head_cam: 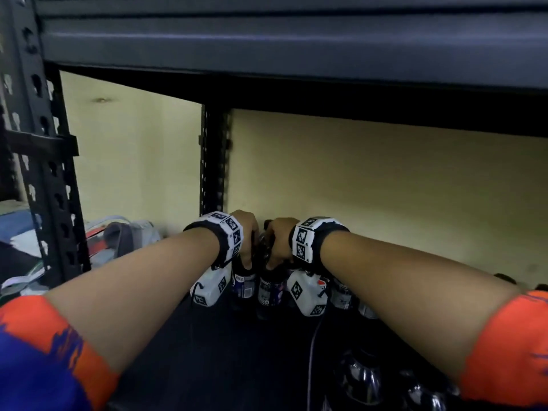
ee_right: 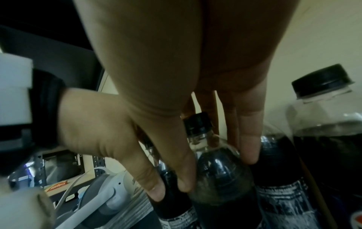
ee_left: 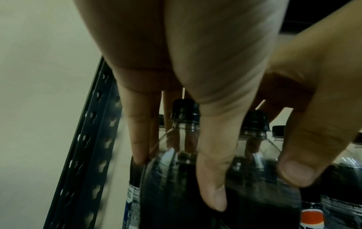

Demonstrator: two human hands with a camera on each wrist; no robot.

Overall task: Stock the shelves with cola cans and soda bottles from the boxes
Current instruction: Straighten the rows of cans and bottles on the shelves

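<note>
Setting: dark metal shelf (head_cam: 207,345), lower bay, pale wall behind; perforated upright (head_cam: 214,161) at back left.
Left hand (head_cam: 247,229): reaching deep into bay, fingers draped downward over shoulder of a soda bottle (ee_left: 176,178); thumb and fingertips (ee_left: 213,193) pressed on its dark curve just below neck. Gripping, not spread free.
Right hand (head_cam: 278,232): just beside the left one, fingers curled down round neck and shoulder of a second soda bottle (ee_right: 213,167), black cap (ee_right: 197,124) poking up between fingers.
Bottle position: both upright, standing on shelf near back wall, touching or nearly touching each other; release not yet made.
Neighbours: more black-capped bottles (ee_right: 323,117) standing to the right along the back; a red-white-blue logo visible on one label.
Front of shelf: further bottle tops (head_cam: 361,378) near lower right of head view, blurred.
Done so far: back row partly filled at left end, several bottles in place.
Left to do: judged plenty; much bare shelf toward front. No cola cans visible, boxes out of frame.
Clutter: bags and papers (head_cam: 118,235) beyond the left upright, outside the bay.
</note>
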